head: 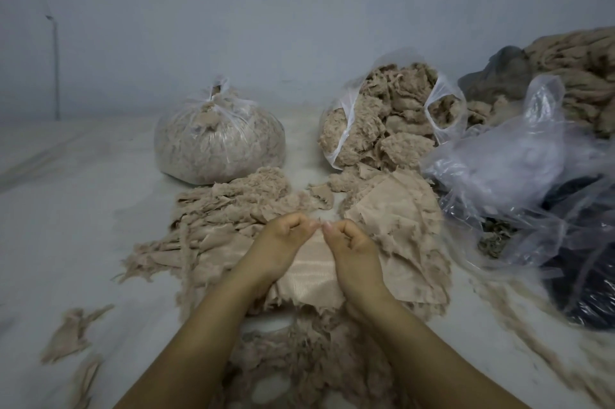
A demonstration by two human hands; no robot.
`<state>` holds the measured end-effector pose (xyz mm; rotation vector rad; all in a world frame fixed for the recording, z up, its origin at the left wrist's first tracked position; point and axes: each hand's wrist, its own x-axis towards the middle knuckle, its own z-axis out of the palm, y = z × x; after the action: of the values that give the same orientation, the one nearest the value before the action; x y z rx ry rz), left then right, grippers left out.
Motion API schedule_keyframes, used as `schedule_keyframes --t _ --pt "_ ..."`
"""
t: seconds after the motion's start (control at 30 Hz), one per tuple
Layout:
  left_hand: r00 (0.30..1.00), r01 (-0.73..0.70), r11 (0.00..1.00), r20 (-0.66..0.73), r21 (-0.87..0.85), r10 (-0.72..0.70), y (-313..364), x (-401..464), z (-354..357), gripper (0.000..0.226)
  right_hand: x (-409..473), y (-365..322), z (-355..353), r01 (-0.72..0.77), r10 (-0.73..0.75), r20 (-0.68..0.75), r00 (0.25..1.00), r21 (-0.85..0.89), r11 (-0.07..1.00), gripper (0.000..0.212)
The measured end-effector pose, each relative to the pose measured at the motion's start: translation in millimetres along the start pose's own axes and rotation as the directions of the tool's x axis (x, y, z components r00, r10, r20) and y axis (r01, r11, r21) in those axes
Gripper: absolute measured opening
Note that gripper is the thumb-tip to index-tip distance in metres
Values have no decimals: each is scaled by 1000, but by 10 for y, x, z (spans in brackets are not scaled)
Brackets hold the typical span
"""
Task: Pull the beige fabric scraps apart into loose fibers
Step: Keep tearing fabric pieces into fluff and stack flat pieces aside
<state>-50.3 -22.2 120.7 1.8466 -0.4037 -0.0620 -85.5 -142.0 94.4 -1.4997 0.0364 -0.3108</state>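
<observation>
A beige fabric scrap point(311, 270) hangs between my two hands in the middle of the view. My left hand point(283, 243) pinches its top edge with curled fingers, and my right hand point(351, 247) pinches the same edge right beside it, fingertips almost touching. A heap of flat beige scraps point(399, 218) lies behind my right hand. Shredded strips and fluffy fibers point(229, 208) spread out behind and left of my left hand. More loose fibers point(309, 352) lie on the floor under my forearms.
A tied clear bag of fibers point(219, 139) stands at the back centre. An open bag of torn beige pieces point(392, 115) stands to its right. Crumpled clear plastic point(519, 182) over dark material sits at the right. Stray scraps point(71, 332) lie at the lower left.
</observation>
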Motion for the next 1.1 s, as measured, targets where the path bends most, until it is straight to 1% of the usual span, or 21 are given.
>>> schedule_keyframes --t 0.07,0.13,0.2,0.27,0.3,0.37,0.4,0.5,0.6,0.63,0.67,0.7,0.77,0.8,0.83,0.87,0.9,0.97,1.03,1.1 --pt "1000 -21 1000 10 9 20 -18 -4 -16 25 -14 -3 -12 1 -2 -25 1000 -12 1000 27" --pt "999 -2 1000 49 -25 4 -44 -11 -24 24 -20 -2 -32 -34 34 -32 999 7 999 28" --pt "995 24 998 100 -51 -18 -52 -28 -25 23 -19 -12 -26 -47 48 -10 999 8 999 35" --pt "988 39 996 150 -82 -27 -46 -43 -24 24 -4 -25 -13 -38 39 26 999 -43 998 44" --pt "985 38 995 174 -94 -22 -39 -52 -25 24 2 -34 -13 -31 34 42 999 -77 997 42" --pt "982 8 997 190 -74 6 -15 -76 -28 26 19 -47 -38 2 3 56 998 -98 995 30" --pt "984 -10 999 178 -44 18 -7 -85 -31 29 34 -40 -55 19 -15 41 999 -91 996 28" --pt "991 -25 999 134 37 20 -18 -77 -36 35 78 38 -76 32 -35 -42 998 -77 996 38" --pt "996 -20 998 86 52 15 -21 -47 -78 33 121 106 -104 -75 78 -175 981 25 997 35" --pt "998 -5 999 70 37 2 -27 -42 -104 32 138 113 -142 -99 107 -188 976 52 994 35" --pt "998 7 1000 68 29 -9 -29 -40 -127 30 142 114 -176 -112 120 -165 979 55 992 38" --pt "997 11 999 75 34 -14 -29 -42 -139 29 141 101 -187 -130 134 -102 986 53 990 43" --pt "996 3 999 90 47 -7 -28 -42 -104 29 103 72 -127 -166 161 91 983 54 985 54" --pt "997 8 999 81 32 -10 -24 -41 -69 28 67 68 -68 -162 153 171 973 42 986 55" --pt "998 16 1000 61 6 -16 -21 -37 -39 28 41 77 -19 -152 143 196 970 31 988 50" --pt "999 17 1000 37 -3 -17 -26 -32 -27 28 29 80 12 -141 133 170 976 38 989 45" --pt "1000 11 1000 16 17 -11 -41 -26 -36 29 28 69 15 -117 112 108 988 45 992 40" --pt "1000 1 994 -16 106 1 -88 -10 -100 32 47 37 -27 -61 62 -6 998 80 995 32" --pt "997 18 988 -77 156 -6 -129 25 -165 33 47 23 -50 -32 34 -24 999 104 994 27" --pt "982 43 982 -188 181 -8 -147 68 -209 35 33 17 -29 -25 28 -33 999 103 994 23"
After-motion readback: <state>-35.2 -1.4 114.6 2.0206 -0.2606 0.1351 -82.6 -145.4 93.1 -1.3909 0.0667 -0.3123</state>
